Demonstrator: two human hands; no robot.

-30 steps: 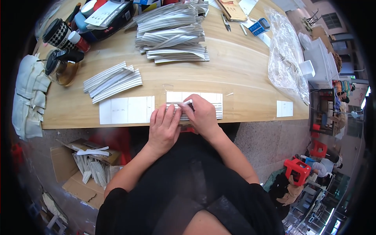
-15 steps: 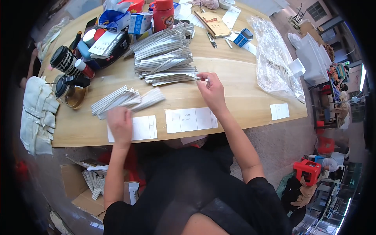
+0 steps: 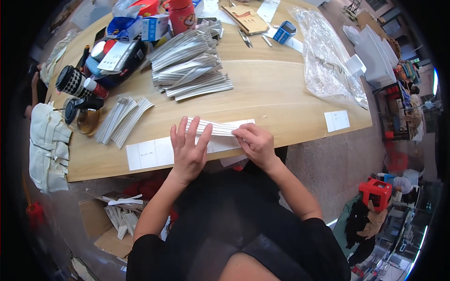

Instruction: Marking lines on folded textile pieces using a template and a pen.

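A white strip with thin dark stripes [image 3: 216,128], apparently fabric, lies across a white paper card [image 3: 224,144] near the table's front edge. Its right end is pinched between the thumb and fingers of my right hand [image 3: 258,143]. Over its left end, my left hand [image 3: 190,152] rests with fingers spread. A second paper card [image 3: 149,153] lies to the left, partly behind that hand. Farther back is a large stack of similar striped strips [image 3: 187,63]. Several more strips form a small pile [image 3: 123,119] on the left.
A glass pot of brown liquid [image 3: 88,121], a patterned cup [image 3: 71,80] and folded white cloth [image 3: 49,145] occupy the left side. At the back are a red bottle [image 3: 182,18], a notebook [image 3: 247,19] and a blue box [image 3: 284,32]. Clear plastic [image 3: 326,61] covers the right.
My right hand has come from the large stack to the card, bringing a strip. My left hand has moved right from the small pile and spread its fingers. The pile's strips now lie farther left.
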